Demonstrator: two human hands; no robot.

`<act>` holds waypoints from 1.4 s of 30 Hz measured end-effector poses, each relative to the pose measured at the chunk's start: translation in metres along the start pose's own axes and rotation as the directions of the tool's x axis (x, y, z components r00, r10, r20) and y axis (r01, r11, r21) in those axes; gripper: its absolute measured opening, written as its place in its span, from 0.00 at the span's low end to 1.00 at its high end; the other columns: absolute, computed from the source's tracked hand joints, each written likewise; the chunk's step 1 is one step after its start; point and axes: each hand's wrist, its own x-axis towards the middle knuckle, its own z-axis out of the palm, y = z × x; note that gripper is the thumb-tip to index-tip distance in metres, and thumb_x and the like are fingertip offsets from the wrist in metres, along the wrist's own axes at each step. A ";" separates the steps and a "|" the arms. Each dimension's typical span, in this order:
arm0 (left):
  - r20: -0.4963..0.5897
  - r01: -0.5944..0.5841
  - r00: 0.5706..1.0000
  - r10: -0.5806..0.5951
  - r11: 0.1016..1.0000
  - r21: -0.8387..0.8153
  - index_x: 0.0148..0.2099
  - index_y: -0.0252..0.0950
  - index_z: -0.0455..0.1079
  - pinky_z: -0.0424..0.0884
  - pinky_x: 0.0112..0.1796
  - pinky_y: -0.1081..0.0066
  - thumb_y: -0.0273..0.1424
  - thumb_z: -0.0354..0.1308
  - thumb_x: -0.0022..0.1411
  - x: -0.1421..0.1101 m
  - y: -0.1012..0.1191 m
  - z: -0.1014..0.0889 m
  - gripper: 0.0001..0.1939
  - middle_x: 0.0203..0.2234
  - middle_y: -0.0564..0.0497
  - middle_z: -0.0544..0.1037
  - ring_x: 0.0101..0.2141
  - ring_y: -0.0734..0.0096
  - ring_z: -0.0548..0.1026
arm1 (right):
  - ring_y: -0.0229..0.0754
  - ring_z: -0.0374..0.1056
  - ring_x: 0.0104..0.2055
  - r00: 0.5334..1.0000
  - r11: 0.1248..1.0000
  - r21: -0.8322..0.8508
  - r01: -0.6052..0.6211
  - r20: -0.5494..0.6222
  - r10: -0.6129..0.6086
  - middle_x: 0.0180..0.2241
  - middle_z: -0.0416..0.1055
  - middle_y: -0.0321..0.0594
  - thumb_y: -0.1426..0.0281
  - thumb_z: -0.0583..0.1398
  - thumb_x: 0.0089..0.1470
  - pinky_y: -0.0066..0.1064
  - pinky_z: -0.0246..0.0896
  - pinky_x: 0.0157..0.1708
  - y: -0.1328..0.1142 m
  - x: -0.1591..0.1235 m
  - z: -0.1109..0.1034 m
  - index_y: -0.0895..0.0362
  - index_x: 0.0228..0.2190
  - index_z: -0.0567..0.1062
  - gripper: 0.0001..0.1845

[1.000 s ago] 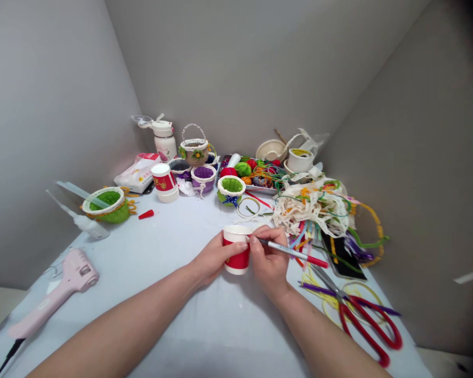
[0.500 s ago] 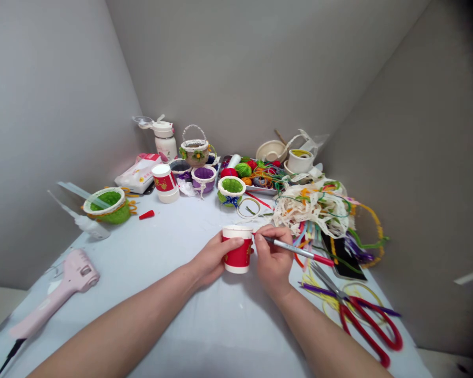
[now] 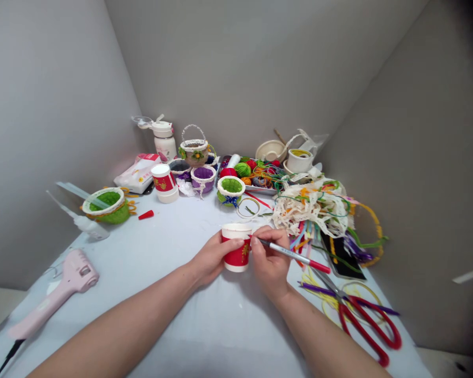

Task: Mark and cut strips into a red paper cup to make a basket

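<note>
My left hand [image 3: 211, 258] is closed round a red and white paper cup [image 3: 236, 258], the thumb lying across its front. The cup is upright with a slight tilt, its white rim facing up and gold print on the red band. A marker pen [image 3: 295, 253] with a silver barrel and red end is pinched in my right hand [image 3: 271, 262]. Its tip is at the right side of the cup, near the upper edge of the red band; whether it touches cannot be made out. A small red pen cap [image 3: 145, 214] lies on the table to the left.
On the left are a pink glue gun [image 3: 69, 286], a glue bottle [image 3: 90, 227] and a green basket [image 3: 116, 212]. Red-handled scissors [image 3: 372, 328] and a phone [image 3: 345, 257] lie right, beside piled lace [image 3: 309, 210]. Behind are small baskets [image 3: 203, 179] and a yarn tray [image 3: 260, 188].
The cup has turned slightly in my left hand, showing more gold print on its right. My right hand and the marker have shifted slightly left.
</note>
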 end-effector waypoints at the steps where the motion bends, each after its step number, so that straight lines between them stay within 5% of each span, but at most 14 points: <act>1: -0.004 0.001 1.000 -0.001 1.000 0.005 0.53 0.32 0.73 0.65 0.53 0.62 0.32 0.70 0.51 0.000 0.000 0.000 0.26 0.48 0.39 0.78 0.48 0.57 0.75 | 0.37 0.64 0.28 1.000 1.000 -0.006 0.001 -0.005 -0.001 0.26 0.66 0.32 0.75 0.58 0.56 0.31 0.59 0.27 0.000 0.000 0.000 0.52 0.32 0.64 0.07; 42: -0.029 -0.003 1.000 0.005 0.996 0.089 0.51 0.33 0.73 0.67 0.50 0.63 0.31 0.70 0.51 0.000 -0.003 -0.003 0.24 0.48 0.42 0.79 0.48 0.59 0.75 | 0.37 0.64 0.27 1.000 0.999 -0.048 -0.007 0.006 0.007 0.26 0.65 0.30 0.76 0.58 0.56 0.30 0.59 0.28 0.001 0.001 0.000 0.52 0.31 0.65 0.08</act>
